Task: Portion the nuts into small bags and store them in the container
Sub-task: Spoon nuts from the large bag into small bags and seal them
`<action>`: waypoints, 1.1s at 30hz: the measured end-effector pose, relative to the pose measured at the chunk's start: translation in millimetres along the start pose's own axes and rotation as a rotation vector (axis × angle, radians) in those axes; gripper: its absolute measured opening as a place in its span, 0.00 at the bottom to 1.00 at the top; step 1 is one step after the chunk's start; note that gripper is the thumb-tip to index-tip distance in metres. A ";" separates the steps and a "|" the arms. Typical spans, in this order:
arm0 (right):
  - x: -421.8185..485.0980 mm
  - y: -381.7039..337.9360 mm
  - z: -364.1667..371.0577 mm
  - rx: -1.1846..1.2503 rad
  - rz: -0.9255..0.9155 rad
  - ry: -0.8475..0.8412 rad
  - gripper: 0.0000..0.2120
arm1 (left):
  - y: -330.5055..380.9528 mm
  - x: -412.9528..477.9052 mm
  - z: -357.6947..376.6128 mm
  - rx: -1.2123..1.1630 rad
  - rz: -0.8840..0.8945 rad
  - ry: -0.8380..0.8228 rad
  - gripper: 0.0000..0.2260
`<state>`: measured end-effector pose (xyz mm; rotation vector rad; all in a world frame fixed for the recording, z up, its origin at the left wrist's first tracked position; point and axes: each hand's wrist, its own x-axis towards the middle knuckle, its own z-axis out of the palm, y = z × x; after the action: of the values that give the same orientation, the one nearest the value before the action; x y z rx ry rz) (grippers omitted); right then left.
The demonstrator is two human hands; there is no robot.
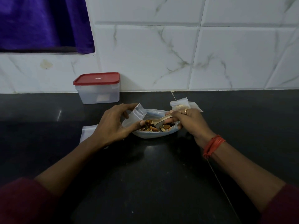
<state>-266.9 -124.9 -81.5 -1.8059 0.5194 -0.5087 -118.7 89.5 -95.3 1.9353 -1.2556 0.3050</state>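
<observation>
Left hand (118,122) pinched empty bag (137,113); right hand (189,122) gripped spoon (160,121) in nuts (152,126). Step needed bag mouth wide, close to spoon, level scoops. Lidded container (98,91) at 10 o'clock.

The container (98,92) stands at the back left of the counter (145,175), against the wall (178,54), with its lid (96,78) on. In front of it and to the right lies an open bag (152,135) with nuts (151,126) in it. The right hand (189,122) holds a spoon (160,121) in the nuts. The left hand (114,125) holds a small bag (137,113) over the open bag's left end. Filled bags (179,105) lie behind the right hand, and flat bags (88,132) lie partly under the left wrist.
</observation>
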 end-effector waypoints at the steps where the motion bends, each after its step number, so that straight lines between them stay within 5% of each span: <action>1: 0.3 0.6 0.4 0.007 0.000 0.013 0.10 | -0.5 0.3 0.6 -0.007 -0.010 0.003 0.34; 19: 3.7 -8.5 -5.0 0.338 0.000 0.132 0.10 | -1.8 -1.1 -1.0 0.102 -0.009 -0.007 0.37; 29: -15.5 -16.9 10.5 -0.011 -0.426 -0.250 0.08 | 1.5 1.0 -0.2 0.091 0.015 -0.002 0.36; 33: -10.2 -15.7 7.2 0.069 -0.460 -0.230 0.09 | 1.6 1.5 -0.6 0.056 0.011 0.009 0.35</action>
<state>-269.4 -109.2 -69.3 -1.8891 -0.0769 -0.6094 -119.3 88.7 -93.3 1.9732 -1.2642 0.3572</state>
